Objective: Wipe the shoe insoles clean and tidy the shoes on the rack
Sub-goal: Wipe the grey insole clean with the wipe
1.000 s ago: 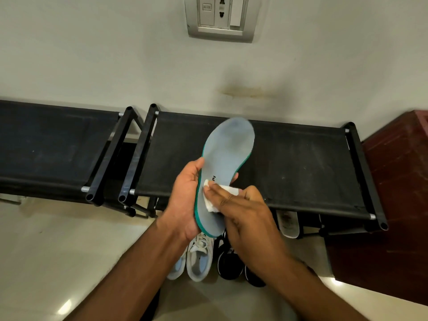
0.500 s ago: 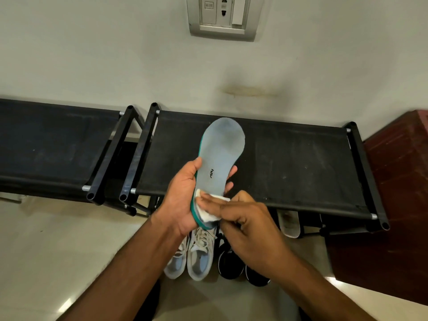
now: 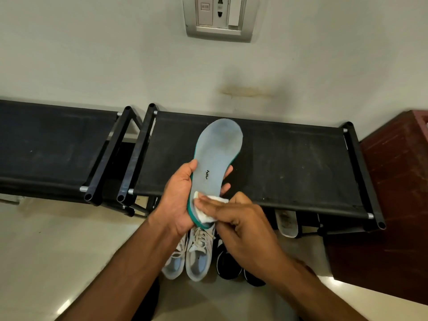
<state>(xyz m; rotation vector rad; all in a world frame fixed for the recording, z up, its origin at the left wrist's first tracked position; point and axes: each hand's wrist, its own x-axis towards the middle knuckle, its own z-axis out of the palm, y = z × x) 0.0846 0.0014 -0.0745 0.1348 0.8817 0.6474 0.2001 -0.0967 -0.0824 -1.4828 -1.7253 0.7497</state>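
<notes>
A grey-blue insole (image 3: 217,154) with a green edge stands upright above the black shoe rack (image 3: 289,163), toe pointing up. My left hand (image 3: 178,200) grips it round the heel half, thumb on the top face and fingertips showing at its right edge. My right hand (image 3: 243,230) presses a small white cloth (image 3: 205,210) against the heel end with straight fingers on top. Below the hands, a pair of grey sneakers (image 3: 196,258) stands on the floor.
A second black rack (image 3: 46,144) stands to the left. Black shoes (image 3: 229,265) sit beside the sneakers, and a white sole (image 3: 286,222) shows under the rack. A dark red-brown cabinet (image 3: 389,205) is at the right. A wall socket (image 3: 218,18) is above.
The insole has turned more upright and face-on. My right hand with the cloth has slid down from the middle of the insole to its heel end.
</notes>
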